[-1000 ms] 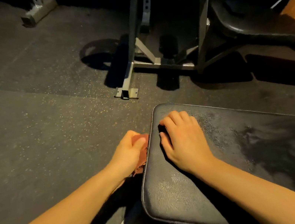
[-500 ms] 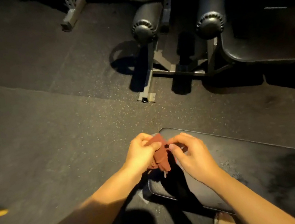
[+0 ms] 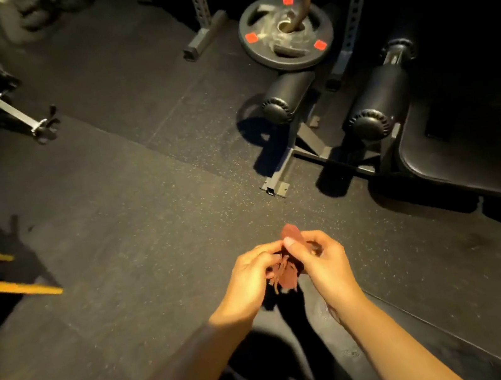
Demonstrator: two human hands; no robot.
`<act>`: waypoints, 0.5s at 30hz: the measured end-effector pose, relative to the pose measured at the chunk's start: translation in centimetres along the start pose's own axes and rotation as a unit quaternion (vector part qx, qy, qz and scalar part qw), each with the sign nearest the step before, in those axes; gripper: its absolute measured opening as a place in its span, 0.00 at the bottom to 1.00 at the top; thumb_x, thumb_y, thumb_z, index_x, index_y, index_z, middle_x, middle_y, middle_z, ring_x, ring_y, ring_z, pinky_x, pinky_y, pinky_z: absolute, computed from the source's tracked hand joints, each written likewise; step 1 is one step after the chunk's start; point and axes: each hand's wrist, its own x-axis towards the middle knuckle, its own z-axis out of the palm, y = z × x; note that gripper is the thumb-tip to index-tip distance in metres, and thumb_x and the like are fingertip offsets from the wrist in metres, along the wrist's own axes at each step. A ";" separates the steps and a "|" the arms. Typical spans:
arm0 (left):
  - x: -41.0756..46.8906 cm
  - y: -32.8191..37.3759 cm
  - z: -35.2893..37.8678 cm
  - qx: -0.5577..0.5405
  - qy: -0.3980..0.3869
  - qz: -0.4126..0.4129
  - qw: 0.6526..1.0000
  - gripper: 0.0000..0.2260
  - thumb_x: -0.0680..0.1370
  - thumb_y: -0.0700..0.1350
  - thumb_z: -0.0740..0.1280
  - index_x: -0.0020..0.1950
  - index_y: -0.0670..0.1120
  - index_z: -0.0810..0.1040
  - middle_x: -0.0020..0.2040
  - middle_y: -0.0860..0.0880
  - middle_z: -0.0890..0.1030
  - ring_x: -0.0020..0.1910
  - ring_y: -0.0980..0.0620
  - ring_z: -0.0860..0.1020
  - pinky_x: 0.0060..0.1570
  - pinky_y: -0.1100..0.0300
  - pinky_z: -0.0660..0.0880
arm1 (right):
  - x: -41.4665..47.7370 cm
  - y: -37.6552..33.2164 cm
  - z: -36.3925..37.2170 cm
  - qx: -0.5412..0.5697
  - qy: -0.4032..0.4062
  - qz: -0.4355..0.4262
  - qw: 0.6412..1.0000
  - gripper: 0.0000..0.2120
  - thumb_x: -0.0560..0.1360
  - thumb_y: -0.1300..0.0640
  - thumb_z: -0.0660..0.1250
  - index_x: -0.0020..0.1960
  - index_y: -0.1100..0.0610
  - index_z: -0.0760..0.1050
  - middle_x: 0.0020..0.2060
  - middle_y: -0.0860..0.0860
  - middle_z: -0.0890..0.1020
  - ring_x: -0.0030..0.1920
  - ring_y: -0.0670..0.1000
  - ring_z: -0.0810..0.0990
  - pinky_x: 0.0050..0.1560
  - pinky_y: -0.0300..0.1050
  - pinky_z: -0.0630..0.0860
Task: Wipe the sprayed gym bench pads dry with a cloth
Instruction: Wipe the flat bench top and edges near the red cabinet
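A small reddish-brown cloth point(image 3: 289, 269) is bunched between both hands, held in the air above the floor. My left hand point(image 3: 250, 276) grips its left side and my right hand point(image 3: 324, 260) pinches its upper edge with thumb and fingers. The black bench pad point(image 3: 434, 348) lies below and to the right of my hands, mostly in shadow under my right forearm. A second black pad point(image 3: 457, 168) belongs to the bench at the far right.
A steel bench frame with two black foam rollers point(image 3: 290, 97) stands ahead. A weight plate with red marks point(image 3: 285, 31) lies behind it. Yellow bars point(image 3: 3, 287) jut in from the left. Dark speckled rubber floor point(image 3: 136, 228) spreads all around.
My right hand left the pad and joined my left on the cloth, and both lifted it up off the pad's edge. The view has risen and pulled back, showing more floor.
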 end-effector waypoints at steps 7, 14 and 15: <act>4.9 -3.3 -1.5 0.101 0.094 -0.012 0.990 0.13 0.74 0.39 0.77 0.52 0.52 0.80 0.50 0.49 0.80 0.44 0.53 0.78 0.45 0.70 0.73 | 4.8 0.5 -0.1 -0.050 0.008 0.065 0.997 0.11 0.74 0.70 0.66 0.50 0.59 0.82 0.42 0.55 0.87 0.45 0.55 0.85 0.52 0.51 0.79; 10.7 -8.3 -3.5 0.097 -0.031 -0.107 0.989 0.08 0.77 0.46 0.75 0.39 0.46 0.82 0.30 0.54 0.80 0.30 0.63 0.75 0.34 0.71 0.69 | 10.6 3.3 2.4 -0.101 -0.030 0.114 0.988 0.06 0.77 0.66 0.69 0.53 0.60 0.80 0.42 0.55 0.85 0.38 0.48 0.84 0.32 0.40 0.78; 11.4 -9.1 -3.6 0.097 -0.011 -0.108 0.989 0.09 0.77 0.46 0.75 0.38 0.47 0.81 0.31 0.53 0.81 0.31 0.62 0.77 0.36 0.69 0.71 | 11.4 4.1 3.1 -0.116 -0.027 0.113 0.986 0.06 0.77 0.66 0.70 0.52 0.59 0.80 0.40 0.53 0.85 0.37 0.47 0.84 0.31 0.38 0.76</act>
